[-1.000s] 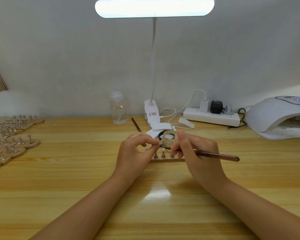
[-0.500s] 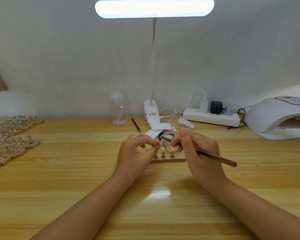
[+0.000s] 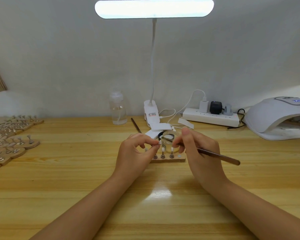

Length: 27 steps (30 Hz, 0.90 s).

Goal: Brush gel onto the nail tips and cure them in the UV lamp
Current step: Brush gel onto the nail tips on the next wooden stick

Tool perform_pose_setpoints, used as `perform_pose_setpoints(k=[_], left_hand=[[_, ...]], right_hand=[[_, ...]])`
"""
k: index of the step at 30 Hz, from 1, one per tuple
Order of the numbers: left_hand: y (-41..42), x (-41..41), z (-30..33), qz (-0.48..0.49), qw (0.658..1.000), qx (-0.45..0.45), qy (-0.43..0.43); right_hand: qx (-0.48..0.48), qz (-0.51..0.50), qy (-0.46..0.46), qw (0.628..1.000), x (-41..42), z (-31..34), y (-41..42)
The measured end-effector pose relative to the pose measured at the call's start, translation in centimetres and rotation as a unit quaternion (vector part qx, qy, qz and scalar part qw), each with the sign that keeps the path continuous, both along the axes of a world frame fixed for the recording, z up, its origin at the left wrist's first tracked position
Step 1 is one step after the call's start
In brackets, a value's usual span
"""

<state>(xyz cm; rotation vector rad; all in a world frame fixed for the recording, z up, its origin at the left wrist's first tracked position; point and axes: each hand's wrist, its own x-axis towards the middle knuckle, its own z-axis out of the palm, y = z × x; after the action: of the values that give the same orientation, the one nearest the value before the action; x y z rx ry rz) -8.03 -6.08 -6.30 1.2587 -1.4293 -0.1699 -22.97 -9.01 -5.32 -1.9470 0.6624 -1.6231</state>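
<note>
The small pale nail tip point(image 3: 160, 143) pinched at the left hand point(image 3: 136, 153) is too small to make out; the bristle end of the long brown wooden brush point(image 3: 215, 155) is lost against the clear glass jar point(image 3: 170, 141); the right hand point(image 3: 201, 153) hides the right end of the flat wooden holder strip point(image 3: 168, 159); the white domed UV lamp point(image 3: 277, 118) is cut by the right picture edge, its display blurred; rows of wooden nail stands point(image 3: 10, 135) run off the table's left edge.
</note>
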Motion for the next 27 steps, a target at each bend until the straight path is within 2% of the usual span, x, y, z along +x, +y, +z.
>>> perform_pose_setpoints(k=[2,5,9,13,17,21,25,27], left_hand=[[0.02,0.01,-0.03,-0.001,1.0,0.001,0.001],[0.03,-0.03,-0.03,0.002,1.0,0.0,0.0],[-0.05,0.05,-0.13,0.002,1.0,-0.001,-0.003],[0.07,-0.05,-0.07,0.004,1.0,-0.004,-0.001],[0.04,-0.02,-0.03,0.006,1.0,-0.003,-0.002],[0.08,0.01,-0.01,0.009,1.0,0.002,-0.004],[-0.05,0.13,-0.12,0.003,1.0,-0.001,-0.006],[-0.03,0.11,-0.13,-0.003,1.0,-0.003,0.0]], right_hand=[[0.016,0.007,0.002,1.0,0.02,0.0,-0.01],[0.084,0.033,-0.044,0.995,0.08,0.13,0.31],[0.059,0.014,-0.023,0.998,0.06,0.06,0.11],[0.12,0.037,-0.06,0.99,0.13,0.26,0.53],[0.077,0.018,-0.041,0.996,0.04,0.26,0.37],[0.127,0.041,-0.054,0.99,0.14,0.28,0.63],[0.073,0.022,-0.047,0.996,0.01,0.25,0.41],[0.079,0.024,-0.034,0.996,0.06,0.27,0.4]])
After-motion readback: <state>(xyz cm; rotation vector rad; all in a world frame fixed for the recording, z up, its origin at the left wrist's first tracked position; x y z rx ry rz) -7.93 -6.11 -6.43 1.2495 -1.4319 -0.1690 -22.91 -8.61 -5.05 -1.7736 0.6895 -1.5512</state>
